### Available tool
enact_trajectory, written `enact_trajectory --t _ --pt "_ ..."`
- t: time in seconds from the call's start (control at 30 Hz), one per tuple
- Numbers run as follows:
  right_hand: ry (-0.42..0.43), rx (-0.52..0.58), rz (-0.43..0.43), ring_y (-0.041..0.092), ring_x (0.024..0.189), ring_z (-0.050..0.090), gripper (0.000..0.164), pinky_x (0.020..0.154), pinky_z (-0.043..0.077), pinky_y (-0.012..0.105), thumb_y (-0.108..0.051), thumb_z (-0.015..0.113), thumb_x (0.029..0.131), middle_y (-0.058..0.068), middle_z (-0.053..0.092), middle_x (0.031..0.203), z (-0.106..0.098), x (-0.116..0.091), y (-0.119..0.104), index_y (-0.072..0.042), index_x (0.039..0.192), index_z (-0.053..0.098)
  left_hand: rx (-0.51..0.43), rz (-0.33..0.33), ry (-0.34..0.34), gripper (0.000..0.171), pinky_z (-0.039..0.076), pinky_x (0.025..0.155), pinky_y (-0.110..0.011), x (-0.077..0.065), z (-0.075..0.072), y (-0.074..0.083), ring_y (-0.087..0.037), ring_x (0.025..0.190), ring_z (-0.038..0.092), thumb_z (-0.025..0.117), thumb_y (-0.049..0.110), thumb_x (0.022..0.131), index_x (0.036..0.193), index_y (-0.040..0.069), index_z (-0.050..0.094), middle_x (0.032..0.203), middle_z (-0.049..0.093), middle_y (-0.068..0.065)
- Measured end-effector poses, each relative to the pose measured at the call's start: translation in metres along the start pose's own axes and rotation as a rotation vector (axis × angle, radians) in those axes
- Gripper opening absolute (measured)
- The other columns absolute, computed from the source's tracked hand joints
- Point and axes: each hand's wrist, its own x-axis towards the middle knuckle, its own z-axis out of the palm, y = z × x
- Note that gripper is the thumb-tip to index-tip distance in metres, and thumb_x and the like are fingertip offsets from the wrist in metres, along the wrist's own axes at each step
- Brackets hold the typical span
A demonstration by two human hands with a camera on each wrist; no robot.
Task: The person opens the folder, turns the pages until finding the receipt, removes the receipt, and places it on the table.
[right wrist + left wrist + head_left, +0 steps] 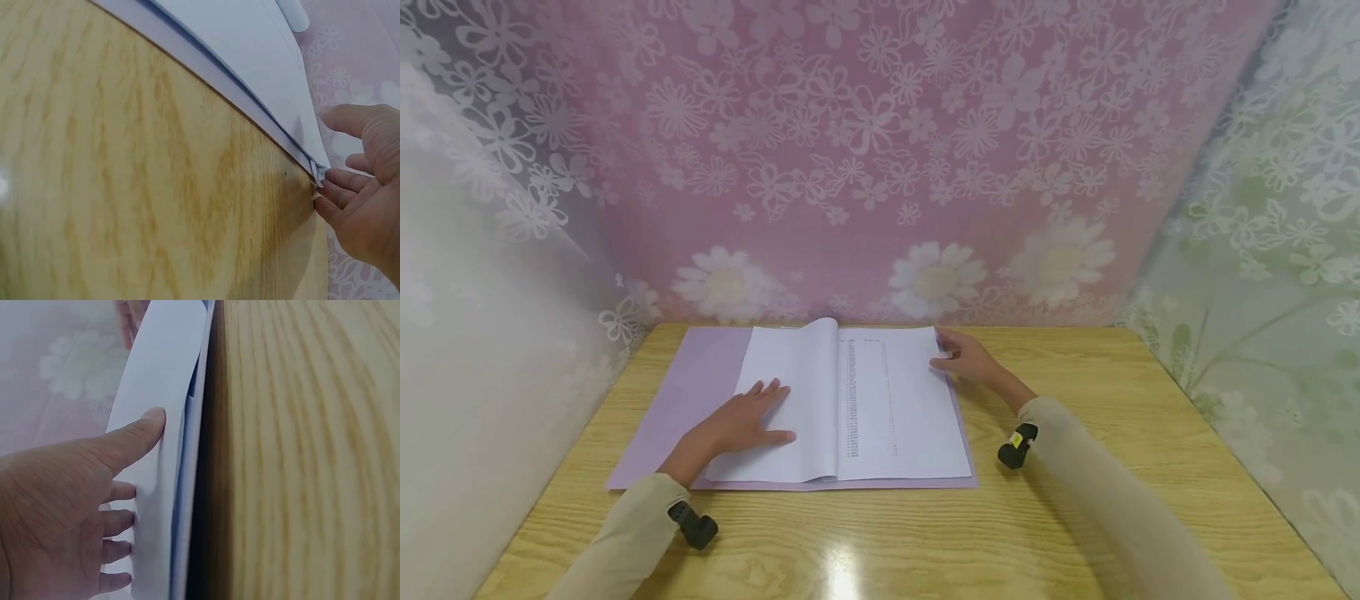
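A lilac folder (696, 367) lies spread on the table with a stack of white sheets inside. The turned-over left sheet (812, 367) is blank and bulges upward near the fold. Columns of small print run down the right sheet (917, 417). With fingers spread, my left hand (741, 423) rests flat on the left sheet; its thumb (144, 428) presses the paper in the left wrist view. At the right sheet's far outer corner is my right hand (973, 360). There its fingertips (337, 178) touch the corner, while the thumb (350, 119) stands apart from them.
The wood-grain table (880, 542) extends in front of the folder and to its right. A pink flowered cloth (865, 192) hangs right behind the table's far edge, with pale flowered cloths (1285, 317) at both sides. Black wrist cameras (696, 527) sit on both sleeves.
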Motion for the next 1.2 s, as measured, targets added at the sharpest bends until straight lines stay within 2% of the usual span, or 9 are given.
enact_trajectory --t 0.27,0.77,0.97,1.2 --pt "-0.012 -0.043 0.003 0.045 0.144 0.042 0.077 0.114 0.041 0.057 -0.017 0.071 0.097 0.028 0.037 0.159 -0.0005 -0.0005 -0.0002 0.005 0.158 0.029 0.026 -0.015 -0.009 0.09 0.027 0.116 -0.071 0.0021 0.0 0.0015 -0.052 0.152 0.021 0.067 0.056 0.093 0.159 0.006 0.033 0.167 0.023 -0.024" --pt "-0.009 -0.038 -0.003 0.046 0.142 0.045 0.077 0.114 0.042 0.057 -0.015 0.07 0.097 0.03 0.04 0.157 0.001 -0.0002 0.0021 0.005 0.158 0.028 0.03 -0.022 -0.006 0.091 0.026 0.117 -0.07 0.003 0.0024 0.0005 -0.051 0.152 0.021 0.068 0.057 0.092 0.159 0.006 0.033 0.167 0.024 -0.023" --pt "0.008 0.002 -0.042 0.047 0.142 0.044 0.075 0.114 0.04 0.059 -0.013 0.07 0.097 0.031 0.04 0.156 -0.0003 -0.0018 -0.0022 0.006 0.157 0.03 0.023 -0.023 -0.008 0.091 0.026 0.116 -0.071 0.0024 0.0018 -0.0013 -0.052 0.152 0.02 0.067 0.057 0.093 0.16 0.006 0.032 0.167 0.022 -0.024" --pt "0.054 0.109 -0.058 0.048 0.14 0.047 0.067 0.115 0.038 0.061 -0.007 0.069 0.097 0.032 0.048 0.15 -0.0011 0.0013 -0.001 0.006 0.154 0.037 0.009 -0.018 -0.005 0.091 0.026 0.116 -0.072 -0.0003 0.0008 -0.0006 -0.052 0.152 0.02 0.067 0.057 0.093 0.16 0.006 0.032 0.167 0.022 -0.024"
